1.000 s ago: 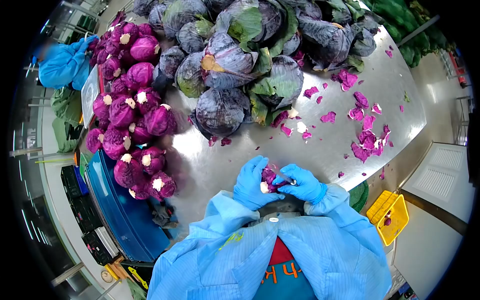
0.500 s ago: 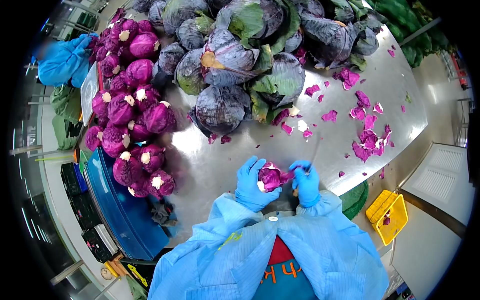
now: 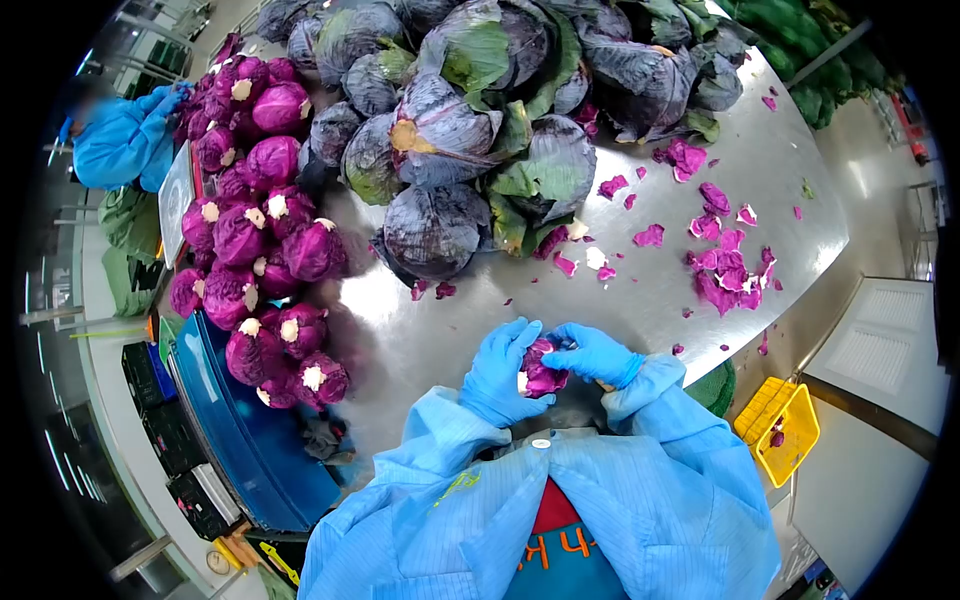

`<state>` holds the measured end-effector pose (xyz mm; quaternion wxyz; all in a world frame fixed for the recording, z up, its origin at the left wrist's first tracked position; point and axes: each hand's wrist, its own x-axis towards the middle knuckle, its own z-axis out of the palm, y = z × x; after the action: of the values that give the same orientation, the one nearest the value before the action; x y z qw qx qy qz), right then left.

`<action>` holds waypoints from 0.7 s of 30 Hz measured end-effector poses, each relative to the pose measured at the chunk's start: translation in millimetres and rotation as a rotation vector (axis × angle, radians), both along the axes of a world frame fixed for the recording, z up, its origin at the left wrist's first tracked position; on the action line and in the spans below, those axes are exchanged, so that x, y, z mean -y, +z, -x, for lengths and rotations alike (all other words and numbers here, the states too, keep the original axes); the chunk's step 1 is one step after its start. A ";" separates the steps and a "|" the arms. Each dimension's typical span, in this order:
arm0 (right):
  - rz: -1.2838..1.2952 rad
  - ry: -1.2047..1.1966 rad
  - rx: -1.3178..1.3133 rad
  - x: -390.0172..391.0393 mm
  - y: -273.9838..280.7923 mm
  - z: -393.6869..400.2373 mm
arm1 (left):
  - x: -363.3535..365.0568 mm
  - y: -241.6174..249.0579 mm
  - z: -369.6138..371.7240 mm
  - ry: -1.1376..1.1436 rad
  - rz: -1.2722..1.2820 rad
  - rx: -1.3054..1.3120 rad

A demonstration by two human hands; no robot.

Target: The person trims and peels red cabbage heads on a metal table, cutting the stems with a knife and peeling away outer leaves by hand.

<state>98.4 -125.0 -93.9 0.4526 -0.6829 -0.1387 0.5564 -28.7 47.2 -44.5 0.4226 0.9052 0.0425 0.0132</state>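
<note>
A small peeled red cabbage (image 3: 541,371), glossy purple with a pale cut stem, is held close to my chest above the table's near edge. My left hand (image 3: 498,378), in a blue glove, wraps round its left side and underside. My right hand (image 3: 603,356), also gloved, has its fingers bent and pressed on the top right of the same red cabbage. A small brownish thing shows under the right palm near the cuff; I cannot make out what it is.
Unpeeled red cabbages (image 3: 435,225) are heaped at the back of the metal table (image 3: 420,335). Peeled ones (image 3: 315,250) lie on the left, beside a blue bin (image 3: 250,430). Torn leaf scraps (image 3: 725,275) lie right. A yellow basket (image 3: 785,430) stands lower right. Another person (image 3: 125,140) is far left.
My right hand has come in from the right, where it was pulling a strip of purple leaf from the red cabbage, and now its fingers rest on the cabbage. My left hand keeps its hold.
</note>
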 end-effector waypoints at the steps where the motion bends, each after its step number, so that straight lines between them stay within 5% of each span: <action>1: 0.059 -0.052 -0.156 -2.1 8.7 -8.6 | -1.2 2.4 -0.7 -0.030 -0.025 -0.001; 2: 0.122 -0.107 -0.313 -2.9 12.9 -11.6 | -2.5 6.0 -2.8 -0.064 -0.048 -0.003; 5: -0.006 -0.115 -0.036 3.9 -8.4 2.6 | -0.9 4.0 -5.9 -0.098 -0.063 -0.012; 12: 0.000 -0.125 -0.218 2.2 12.8 2.0 | -2.4 2.0 -6.3 -0.095 -0.059 -0.025; 21: -0.086 0.298 0.673 1.9 22.2 3.9 | -2.2 5.7 -9.2 -0.092 -0.045 -0.085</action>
<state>94.5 -126.9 -71.7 0.3240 -0.7803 -0.4008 0.3542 -19.4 49.4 -38.8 0.3999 0.9153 0.0187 -0.0438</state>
